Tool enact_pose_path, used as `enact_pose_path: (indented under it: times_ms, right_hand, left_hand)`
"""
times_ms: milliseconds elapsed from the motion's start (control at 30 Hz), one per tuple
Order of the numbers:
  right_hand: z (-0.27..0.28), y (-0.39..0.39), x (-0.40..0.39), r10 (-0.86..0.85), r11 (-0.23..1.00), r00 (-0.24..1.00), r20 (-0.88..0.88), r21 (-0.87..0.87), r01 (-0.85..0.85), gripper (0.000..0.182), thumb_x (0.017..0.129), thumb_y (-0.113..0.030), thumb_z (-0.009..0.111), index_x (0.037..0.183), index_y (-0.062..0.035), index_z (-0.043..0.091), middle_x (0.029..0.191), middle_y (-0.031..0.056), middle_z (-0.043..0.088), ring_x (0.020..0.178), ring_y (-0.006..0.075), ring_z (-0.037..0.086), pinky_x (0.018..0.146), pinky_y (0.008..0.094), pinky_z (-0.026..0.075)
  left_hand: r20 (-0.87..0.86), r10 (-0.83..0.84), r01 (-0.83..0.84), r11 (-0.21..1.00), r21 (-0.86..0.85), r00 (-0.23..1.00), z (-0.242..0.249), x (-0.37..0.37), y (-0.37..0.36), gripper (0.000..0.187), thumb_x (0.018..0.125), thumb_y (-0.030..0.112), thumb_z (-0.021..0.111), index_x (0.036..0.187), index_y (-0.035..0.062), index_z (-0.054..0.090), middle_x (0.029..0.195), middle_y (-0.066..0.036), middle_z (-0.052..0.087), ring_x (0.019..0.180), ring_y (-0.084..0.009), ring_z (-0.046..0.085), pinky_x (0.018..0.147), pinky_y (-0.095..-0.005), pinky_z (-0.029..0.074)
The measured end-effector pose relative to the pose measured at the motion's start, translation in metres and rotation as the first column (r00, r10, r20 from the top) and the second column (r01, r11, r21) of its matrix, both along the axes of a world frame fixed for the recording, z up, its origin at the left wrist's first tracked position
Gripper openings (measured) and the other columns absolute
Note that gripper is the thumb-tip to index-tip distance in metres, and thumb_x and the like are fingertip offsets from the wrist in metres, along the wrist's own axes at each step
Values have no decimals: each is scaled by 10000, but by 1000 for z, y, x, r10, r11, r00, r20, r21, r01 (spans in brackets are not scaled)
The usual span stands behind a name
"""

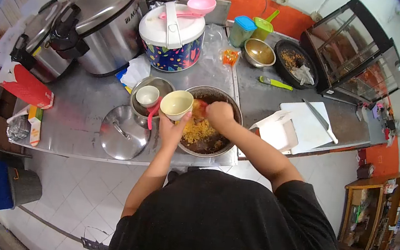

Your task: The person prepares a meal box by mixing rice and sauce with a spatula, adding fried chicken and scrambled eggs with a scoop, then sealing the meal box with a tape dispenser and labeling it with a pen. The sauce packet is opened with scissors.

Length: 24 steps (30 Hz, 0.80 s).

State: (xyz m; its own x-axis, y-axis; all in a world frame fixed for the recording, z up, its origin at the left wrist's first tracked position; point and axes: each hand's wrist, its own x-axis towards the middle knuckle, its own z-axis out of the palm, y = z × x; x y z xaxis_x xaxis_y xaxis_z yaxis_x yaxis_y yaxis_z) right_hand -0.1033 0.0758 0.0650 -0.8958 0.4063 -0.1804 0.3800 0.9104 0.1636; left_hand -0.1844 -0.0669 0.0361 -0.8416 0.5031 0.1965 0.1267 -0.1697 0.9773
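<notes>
My left hand (173, 130) is closed around a pale yellow bowl (176, 104), tilted beside the rim of a large metal pot (230, 149). Yellow rice-like food (198, 132) lies in the pot. Over the pot, my right hand (220, 116) is closed on a reddish utensil (200, 109); its shape is blurred and partly hidden. Just left of the yellow bowl, a metal bowl (167, 86) contains a small white bowl (147, 96) and a pink-handled utensil (151, 117).
A metal lid (125, 133) lies near the counter's front edge. To the right are an open box (280, 131), a white cutting board (298, 112) and a knife (320, 121). A patterned rice container (171, 55) and pressure cookers (105, 21) stand at the back left.
</notes>
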Motion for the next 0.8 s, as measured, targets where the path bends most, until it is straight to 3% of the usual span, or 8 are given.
enact_pose_path:
  times_ms: [133,200,333,433,500,700,767,800]
  right_hand:
    - [-23,-29,13,83,984,997,3,-158,-82,205,719,-226,533,715,-62,656,734,127,637,698,267,625,616,385,489]
    - [0,-35,33,21,936,997,73,-351,6,290,743,-286,513,727,-27,642,723,156,623,700,303,613,634,401,481]
    - [0,-12,66,-80,904,997,6,-420,75,343,760,-336,500,747,-21,637,732,175,614,702,325,603,632,415,475]
    - [25,-4,80,-230,836,973,6,-511,201,316,748,-327,512,771,-43,650,754,167,618,717,321,603,642,415,473]
    - [35,5,91,-276,811,960,-47,-547,206,291,750,-318,519,794,-67,660,756,160,618,735,315,599,659,408,471]
    - [93,7,99,-469,797,869,-159,-501,339,263,779,-272,483,777,-75,657,740,163,610,730,310,589,657,417,471]
    - [92,1,96,-438,829,881,-177,-459,320,242,783,-241,481,798,-64,646,719,158,605,716,320,586,634,425,469]
    - [85,-5,94,-362,895,864,-351,-389,217,214,777,-213,508,821,-47,637,717,154,601,711,313,582,625,414,463]
  left_hand:
    - [-52,81,-85,992,-94,995,-8,-1,2,693,681,228,737,1181,-30,333,1121,-153,487,1039,-219,483,893,-315,365]
    - [39,94,-95,995,28,995,0,1,2,710,653,225,757,1167,-31,340,1097,-153,494,1037,-218,484,887,-319,372]
    - [124,51,-68,988,140,991,10,2,4,724,630,219,774,1156,-32,344,1085,-153,491,1033,-209,481,877,-320,376]
    - [-83,-49,50,999,9,995,11,-10,-3,743,609,187,779,1170,-22,339,1121,-168,472,1034,-243,484,877,-342,380]
    - [-488,-54,-106,949,-296,871,33,-16,-9,797,562,143,782,1197,-10,326,1157,-185,446,1047,-298,473,885,-373,379]
    - [-601,-450,12,806,-591,660,45,-16,4,877,512,145,785,1256,73,325,1208,-163,391,1094,-352,416,909,-400,365]
    - [-466,-460,185,832,-522,755,37,-5,15,896,502,165,800,1252,52,323,1210,-168,399,1112,-340,411,926,-396,355]
    - [-383,-456,278,856,-436,803,24,-3,22,893,499,192,815,1229,15,331,1180,-167,443,1097,-309,445,922,-371,364]
